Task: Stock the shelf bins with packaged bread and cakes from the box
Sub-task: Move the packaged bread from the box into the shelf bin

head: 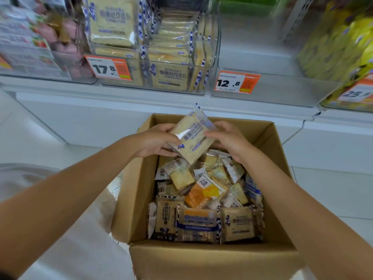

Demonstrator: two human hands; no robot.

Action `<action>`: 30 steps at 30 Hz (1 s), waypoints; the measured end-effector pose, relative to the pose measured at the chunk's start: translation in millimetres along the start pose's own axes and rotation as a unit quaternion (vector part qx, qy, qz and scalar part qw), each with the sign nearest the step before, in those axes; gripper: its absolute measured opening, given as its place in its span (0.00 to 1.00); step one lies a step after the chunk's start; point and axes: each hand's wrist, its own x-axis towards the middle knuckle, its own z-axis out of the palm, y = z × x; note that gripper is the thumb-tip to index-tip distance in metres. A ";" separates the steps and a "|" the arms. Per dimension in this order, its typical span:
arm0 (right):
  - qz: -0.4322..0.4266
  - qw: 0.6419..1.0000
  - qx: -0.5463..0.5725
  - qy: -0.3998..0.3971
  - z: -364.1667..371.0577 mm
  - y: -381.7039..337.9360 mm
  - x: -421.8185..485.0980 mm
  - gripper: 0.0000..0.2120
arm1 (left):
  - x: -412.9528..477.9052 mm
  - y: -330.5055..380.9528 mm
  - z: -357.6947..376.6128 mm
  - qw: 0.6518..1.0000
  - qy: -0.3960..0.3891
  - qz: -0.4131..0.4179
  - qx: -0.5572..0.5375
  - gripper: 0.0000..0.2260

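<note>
Bright even light, soft shadows, glare on clear bins point(203, 63), blurred, bowed wide-angle edges

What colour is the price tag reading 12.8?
White with an orange right side, on the price tag; head view.

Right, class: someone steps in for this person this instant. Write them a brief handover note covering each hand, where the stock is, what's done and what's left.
Left hand and right hand: together holding one bread packet above the cardboard box.
Stock: the box holds many mixed packets.
Done: the bin tagged 17.8 already holds matching bread.
Left: shelve the held packet there, it seems; the bin tagged 12.8 looks empty; the box needs emptying.
</note>
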 end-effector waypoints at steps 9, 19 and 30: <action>0.034 0.971 0.235 -0.037 5.9 -0.3 -9.2 0.14 | -4.8 -6.4 -4.3 0.974 0.120 0.033 -0.189 0.10; -0.002 0.960 0.268 -0.084 13.2 -5.2 -15.5 0.11 | -19.7 8.6 -12.3 0.992 0.091 0.020 -0.086 0.19; 0.124 0.910 -0.279 -0.282 123.2 150.3 5.9 0.30 | -31.5 -29.3 -81.3 0.963 0.224 0.041 -0.140 0.16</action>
